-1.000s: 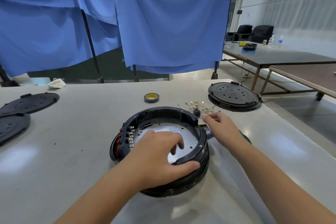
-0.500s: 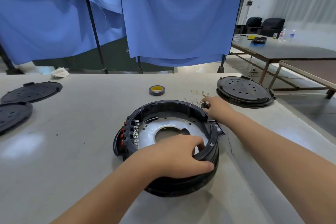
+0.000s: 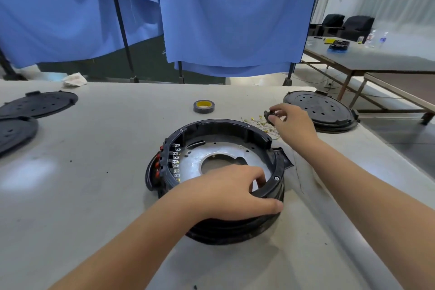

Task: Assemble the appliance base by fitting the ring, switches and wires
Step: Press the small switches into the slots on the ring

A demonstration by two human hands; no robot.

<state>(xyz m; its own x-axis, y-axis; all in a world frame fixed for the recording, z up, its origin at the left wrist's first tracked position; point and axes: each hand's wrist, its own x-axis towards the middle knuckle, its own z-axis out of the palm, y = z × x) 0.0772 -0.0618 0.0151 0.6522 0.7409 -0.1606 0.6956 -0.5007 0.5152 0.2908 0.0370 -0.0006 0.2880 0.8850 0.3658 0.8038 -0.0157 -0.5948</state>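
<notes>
Nearest the camera, one left hand (image 3: 231,192) grips the front rim of the single round black base (image 3: 219,172), thumb outside and fingers curled inside, on the grey table (image 3: 94,195). Inside the base lie one silver plate (image 3: 226,155) and one row of metal terminals (image 3: 176,162) along its left wall. Just beyond the base's far right edge, one right hand (image 3: 290,122) pinches a small black part (image 3: 268,115) above a scatter of thin yellow-tipped wires (image 3: 257,122), too tangled to count. Farther back sit one roll of tape (image 3: 203,106), one black lid (image 3: 321,109) on the right, two black lids (image 3: 35,103) on the left, and one crumpled cloth (image 3: 74,79).
</notes>
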